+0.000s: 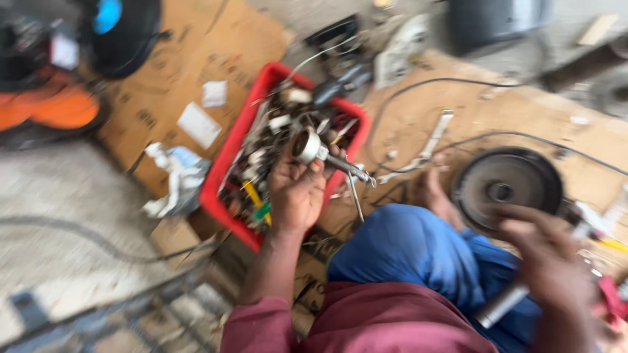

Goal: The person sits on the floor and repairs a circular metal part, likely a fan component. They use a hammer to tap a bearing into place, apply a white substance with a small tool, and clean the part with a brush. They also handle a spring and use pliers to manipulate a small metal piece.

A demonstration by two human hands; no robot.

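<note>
Head view is motion-blurred, so I report only coarse detail. I see my left hand (pixel 297 189) raised over the near edge of a red plastic bin (pixel 226 163), fingers closed around a silver metal fitting (pixel 307 145) with a round cup-shaped end and a thin stem (pixel 350 171) projecting to the right. The bin sits on flattened cardboard (pixel 190 59) on the floor and is full of mixed small metal parts and wires. My right hand (pixel 549 261) is at lower right, gripping a light-coloured cylindrical handle (pixel 504 304); I cannot tell what tool it belongs to. Just beyond that hand, a dark round disc (pixel 507 186) lies on the cardboard. A blue-clad knee (pixel 405 245) lies between both hands. A flat metal wrench (pixel 432 144) rests right of the bin.
</note>
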